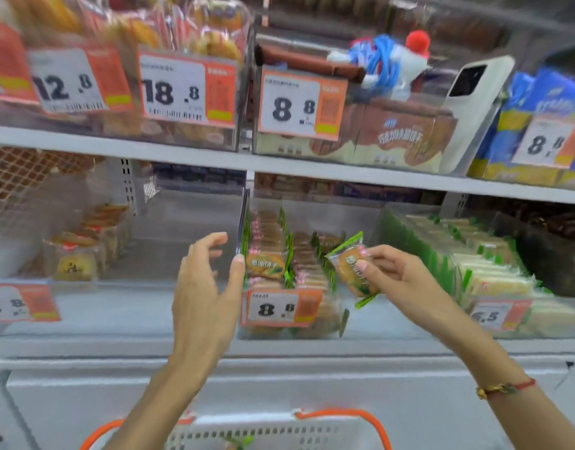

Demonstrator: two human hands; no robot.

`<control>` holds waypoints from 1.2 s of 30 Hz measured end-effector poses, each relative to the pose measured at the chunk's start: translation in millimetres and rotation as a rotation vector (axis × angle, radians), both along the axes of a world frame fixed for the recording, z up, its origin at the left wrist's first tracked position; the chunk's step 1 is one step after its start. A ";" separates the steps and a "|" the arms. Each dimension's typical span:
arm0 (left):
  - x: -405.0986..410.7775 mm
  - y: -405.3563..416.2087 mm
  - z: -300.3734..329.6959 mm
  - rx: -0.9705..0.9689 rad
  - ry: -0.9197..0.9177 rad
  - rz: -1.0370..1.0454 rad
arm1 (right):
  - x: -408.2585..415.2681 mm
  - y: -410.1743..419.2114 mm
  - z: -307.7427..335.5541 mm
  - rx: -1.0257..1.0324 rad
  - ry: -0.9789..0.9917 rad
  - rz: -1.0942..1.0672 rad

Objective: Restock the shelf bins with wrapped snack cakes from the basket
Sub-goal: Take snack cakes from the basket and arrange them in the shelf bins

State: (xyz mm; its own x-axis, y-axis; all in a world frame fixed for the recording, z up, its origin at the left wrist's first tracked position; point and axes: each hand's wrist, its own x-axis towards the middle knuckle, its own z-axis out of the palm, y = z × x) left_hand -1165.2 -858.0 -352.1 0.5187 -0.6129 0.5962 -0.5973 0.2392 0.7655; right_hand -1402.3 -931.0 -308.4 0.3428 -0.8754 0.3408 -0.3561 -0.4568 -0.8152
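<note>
One snack cake (356, 270) is pinched between thumb and fingers of the right hand (388, 272), mid-frame, just above the bin (281, 332). Left hand (208, 280) hangs spread and empty beside its rows. Best slid upright into the shorter row. Basket (279, 431) sits bottom centre under grey shelving.

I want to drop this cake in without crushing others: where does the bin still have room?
The bin is bare at its right, between the middle row of cakes and the clear wall beside the green-edged packs. Its left rows are crowded. The right hand holds the cake just before that gap.
</note>
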 end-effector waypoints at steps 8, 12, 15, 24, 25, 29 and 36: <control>12.0 -62.5 22.5 0.322 0.003 0.005 | -0.3 -126.7 1.5 -0.172 0.812 -0.182; 8.3 -60.6 18.2 0.342 -0.087 0.057 | 20.7 -166.1 -19.2 -0.138 1.065 -0.087; 7.1 -62.6 19.9 0.344 -0.058 0.064 | 33.3 -178.1 -28.8 -0.144 1.120 -0.059; 9.6 -64.4 16.8 0.323 -0.063 0.065 | 34.0 -213.0 -46.0 -0.086 1.077 0.007; 9.4 -64.8 16.6 0.325 -0.066 0.066 | 34.1 -215.1 -45.8 -0.088 1.080 0.017; 10.0 -64.7 14.7 0.319 -0.078 0.073 | 28.9 -223.0 -38.2 0.031 1.017 0.053; 10.6 -66.3 13.0 0.322 -0.083 0.084 | 9.1 -232.1 -28.0 0.018 0.576 -0.004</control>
